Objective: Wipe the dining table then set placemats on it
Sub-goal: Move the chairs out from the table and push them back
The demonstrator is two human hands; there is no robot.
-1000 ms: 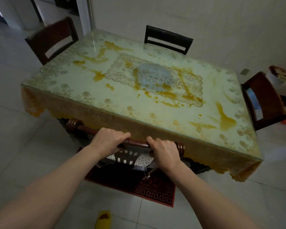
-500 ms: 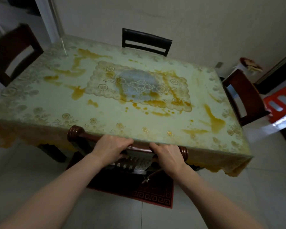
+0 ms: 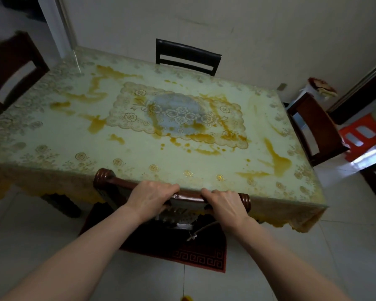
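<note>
Both the left hand [image 3: 149,197] and right hand [image 3: 225,203] grip the chair [image 3: 105,177] rail at the stained worktop [image 3: 182,161]; wiping seems unstarted, next needing a cloth.

Two forearms enter from the lower left and lower right of the frame, both bare, with no sleeve in view up to the frame edge. Left hand [image 3: 149,197] and right hand [image 3: 225,204]: both ungloved. Wrists and visible fingers carry nothing worn.
</note>
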